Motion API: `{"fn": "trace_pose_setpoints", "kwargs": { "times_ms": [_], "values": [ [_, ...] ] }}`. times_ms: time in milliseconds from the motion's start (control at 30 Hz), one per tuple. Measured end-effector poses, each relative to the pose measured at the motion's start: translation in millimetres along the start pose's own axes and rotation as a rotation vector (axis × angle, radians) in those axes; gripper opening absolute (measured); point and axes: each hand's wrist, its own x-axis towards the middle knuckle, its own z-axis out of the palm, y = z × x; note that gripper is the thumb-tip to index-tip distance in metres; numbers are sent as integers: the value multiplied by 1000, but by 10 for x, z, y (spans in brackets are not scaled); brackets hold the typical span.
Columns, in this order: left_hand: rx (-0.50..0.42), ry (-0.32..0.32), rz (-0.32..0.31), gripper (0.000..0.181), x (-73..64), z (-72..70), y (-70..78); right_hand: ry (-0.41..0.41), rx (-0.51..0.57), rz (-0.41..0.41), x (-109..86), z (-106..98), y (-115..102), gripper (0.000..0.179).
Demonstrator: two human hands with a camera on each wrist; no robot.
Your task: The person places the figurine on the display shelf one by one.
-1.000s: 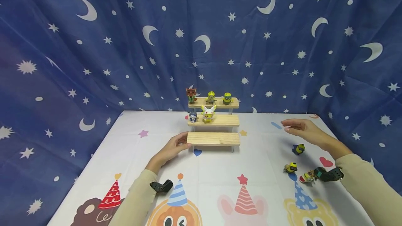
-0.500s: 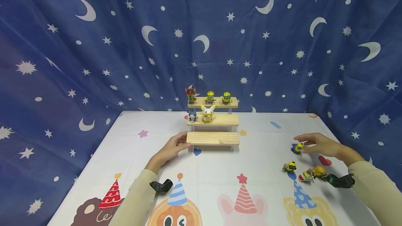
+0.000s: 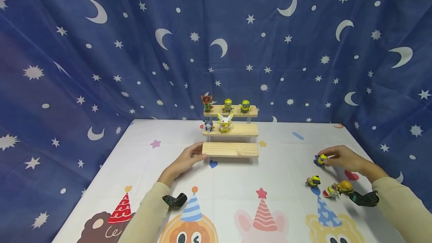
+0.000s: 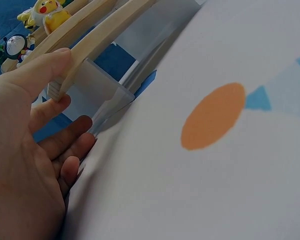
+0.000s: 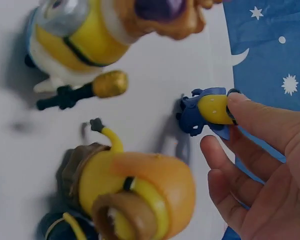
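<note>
At the left end of the lowest tier, my left hand pinches the edge of the three-tier wooden display stand; in the left wrist view the thumb lies on top of the board and a finger under it. On the right of the table, my right hand holds a yellow-and-blue Minion figurine by its head. The right wrist view shows that figurine lying on its side between thumb and fingers, still close to the cloth.
A fox figurine and two Minions stand on the top tier. A dark-blue figurine and a white-eared yellow one occupy the middle tier. Near my right wrist lie a goggled Minion, a red-and-white figurine and an orange-topped one.
My right hand has come down and toward me from above the back right of the table and taken hold of the yellow-and-blue Minion figurine. My left hand stays on the stand.
</note>
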Motion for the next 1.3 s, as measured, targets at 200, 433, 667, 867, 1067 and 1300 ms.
{"fn": "trace_pose_setpoints", "kwargs": {
  "times_ms": [200,433,667,867,1067,1300],
  "values": [
    [10,-11,12,65,2,-6,-5,63,33,-2,72,-24,-111,41],
    [9,-10,26,64,9,-11,-5,151,52,-6,160,-33,-346,43],
    [3,-20,37,63,-2,-5,11,185,77,-61,238,-40,-599,42],
    [4,-23,39,64,-10,-7,1,198,149,-60,305,10,-801,44],
    [11,-20,28,63,-5,-9,-13,201,221,-86,441,104,-988,47],
    [17,-16,41,63,12,-9,-20,192,250,-102,654,155,-1227,45]
  ]
}}
